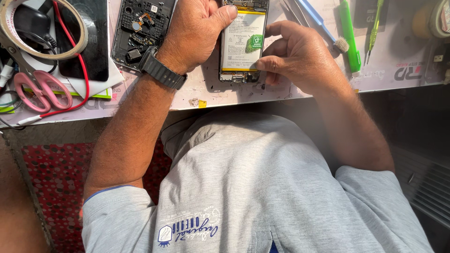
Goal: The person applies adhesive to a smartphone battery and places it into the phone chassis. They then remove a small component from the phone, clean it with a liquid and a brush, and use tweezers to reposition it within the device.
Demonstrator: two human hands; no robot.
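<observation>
Nearest me, my grey shirt (243, 187) fills the view below the worktable edge (225, 99). Just past it, my right hand (300, 56) pinches the lower right corner of the opened phone (243, 44), thumb on the white battery, to keep it from sliding. My left hand (194, 33) clamps its left side from above, thumb across the top. A removed back frame (138, 28) lies just left; pink scissors (42, 89) and a tape roll (44, 28) sit farther left, a green tool (349, 37) beyond
</observation>
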